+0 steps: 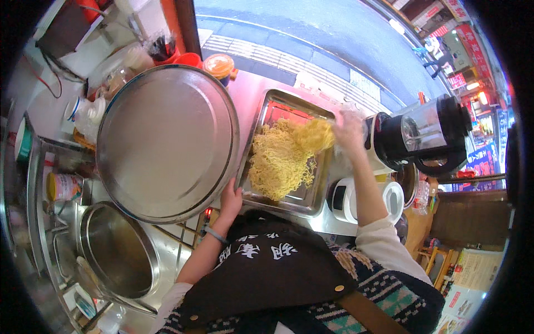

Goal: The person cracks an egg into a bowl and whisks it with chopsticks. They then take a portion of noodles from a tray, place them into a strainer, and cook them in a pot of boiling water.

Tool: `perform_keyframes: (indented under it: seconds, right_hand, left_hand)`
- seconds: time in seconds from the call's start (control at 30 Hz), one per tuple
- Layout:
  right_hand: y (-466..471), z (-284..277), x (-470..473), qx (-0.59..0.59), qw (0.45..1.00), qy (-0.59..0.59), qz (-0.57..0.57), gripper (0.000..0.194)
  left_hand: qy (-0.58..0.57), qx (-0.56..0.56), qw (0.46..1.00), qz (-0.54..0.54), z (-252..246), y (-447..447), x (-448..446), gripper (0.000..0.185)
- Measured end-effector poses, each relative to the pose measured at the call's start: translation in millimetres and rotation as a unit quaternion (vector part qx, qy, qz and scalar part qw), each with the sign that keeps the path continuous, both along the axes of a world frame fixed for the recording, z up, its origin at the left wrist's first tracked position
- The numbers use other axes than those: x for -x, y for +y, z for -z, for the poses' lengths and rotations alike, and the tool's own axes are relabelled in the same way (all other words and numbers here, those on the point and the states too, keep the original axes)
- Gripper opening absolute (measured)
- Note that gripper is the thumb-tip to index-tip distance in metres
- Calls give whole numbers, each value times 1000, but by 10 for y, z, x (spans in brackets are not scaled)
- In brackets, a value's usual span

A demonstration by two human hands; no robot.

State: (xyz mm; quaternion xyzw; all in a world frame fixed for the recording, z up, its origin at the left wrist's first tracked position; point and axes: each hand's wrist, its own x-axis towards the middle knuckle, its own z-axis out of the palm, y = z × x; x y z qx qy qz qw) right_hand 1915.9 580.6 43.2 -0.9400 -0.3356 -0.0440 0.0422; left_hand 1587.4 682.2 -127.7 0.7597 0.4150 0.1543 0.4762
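A heap of yellow noodles [277,163] lies in a rectangular stainless steel tray [311,204]. My right hand [349,129], blurred by motion, holds a clump of noodles [316,135] over the tray's far right side. Something like clear plastic shows around that hand. My left hand [231,202] is at the tray's near left corner, next to the rim of a large round metal lid or pan [167,142]. Its fingers are partly hidden, so which of the two edges it grips cannot be told.
A blender [421,133] stands right of the tray, with a white appliance [348,200] nearer me. A deep steel pot [119,250] is at lower left. Beyond the counter's far edge lie an orange-lidded container [219,67] at that edge and a street [292,33].
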Motion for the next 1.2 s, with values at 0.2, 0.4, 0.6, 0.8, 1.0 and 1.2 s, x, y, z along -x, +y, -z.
perform_keyframes:
  seconds: [0.2,0.4,0.6,0.8,1.0,1.2]
  right_hand:
    - [171,681,1518,129,943,94,-292,74]
    - [392,842,679,56,956,286,-22,87]
    - [672,696,548,183,924,285,-175,95]
    - [700,768,514,221,867,395,-207,82]
    - [179,705,872,34,903,366,-221,54]
    - [-69,-221,968,-99,931,214,-278,42]
  left_hand:
    - [69,65,995,-9,-177,14,-40,38]
    - [22,33,999,-11,68,-10,-10,41]
    - [45,75,996,-30,-46,-14,-46,39]
    - [19,36,998,-41,59,-50,-40,40]
    - [24,31,999,-31,103,-65,-28,39]
    - [3,48,998,-31,-16,-50,-48,40]
